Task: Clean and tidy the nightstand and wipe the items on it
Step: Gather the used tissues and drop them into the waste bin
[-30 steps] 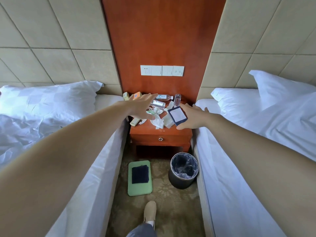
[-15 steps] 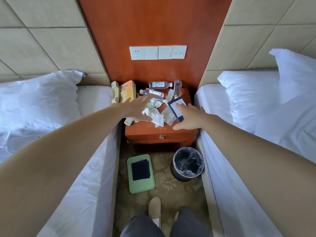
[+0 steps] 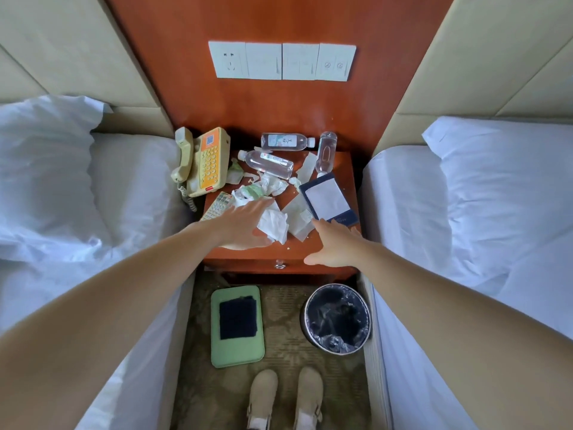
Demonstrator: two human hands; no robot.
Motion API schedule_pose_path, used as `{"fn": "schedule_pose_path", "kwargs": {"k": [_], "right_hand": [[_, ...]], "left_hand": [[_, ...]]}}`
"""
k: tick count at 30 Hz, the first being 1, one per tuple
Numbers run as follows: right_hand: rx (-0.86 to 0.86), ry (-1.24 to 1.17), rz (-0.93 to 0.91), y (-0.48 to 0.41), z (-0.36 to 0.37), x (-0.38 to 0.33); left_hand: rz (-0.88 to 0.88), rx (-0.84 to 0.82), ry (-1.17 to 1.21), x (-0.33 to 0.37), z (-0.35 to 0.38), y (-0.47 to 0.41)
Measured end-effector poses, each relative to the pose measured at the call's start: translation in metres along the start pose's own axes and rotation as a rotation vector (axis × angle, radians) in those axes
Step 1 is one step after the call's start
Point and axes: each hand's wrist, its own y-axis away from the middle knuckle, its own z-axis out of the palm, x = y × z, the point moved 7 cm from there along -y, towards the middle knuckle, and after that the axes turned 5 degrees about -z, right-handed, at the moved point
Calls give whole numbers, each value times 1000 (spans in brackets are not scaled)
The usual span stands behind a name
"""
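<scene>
- Right hand, fingers spread, has released the dark-blue-framed white card, now flat on the red-brown wooden nightstand, right side.
- Left hand, spread, hovers over crumpled white tissues; litter removal outstanding.

Three bottles, one telephone, one remote, one notebook, one bin, one green mat, one dark cloth, two shoes.
</scene>
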Motion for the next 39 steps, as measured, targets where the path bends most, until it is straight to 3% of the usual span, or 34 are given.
{"fn": "schedule_pose_path", "kwargs": {"k": [8, 12, 19, 25, 28, 34, 36, 39], "right_hand": [[86, -58, -21, -116, 54, 21], [149, -138, -60, -154, 77, 21], [41, -120, -92, -185, 113, 22], [52, -88, -100, -193, 131, 21], [170, -276, -108, -185, 120, 22], [670, -750, -77, -151, 61, 55], [732, -914, -47, -142, 47, 65], [694, -1158, -2, -134, 37, 76]], "left_hand": [[-73, -35, 61, -52, 75, -78], [-162, -20, 217, -77, 107, -104], [-234, 28, 563, -94, 126, -137], [-288, -21, 821, -94, 141, -149], [-260, 15, 835, -89, 143, -150], [-186, 303, 575, -78, 112, -145], [-154, 316, 525, -69, 102, -145], [-135, 353, 500, -55, 85, -148]]}}
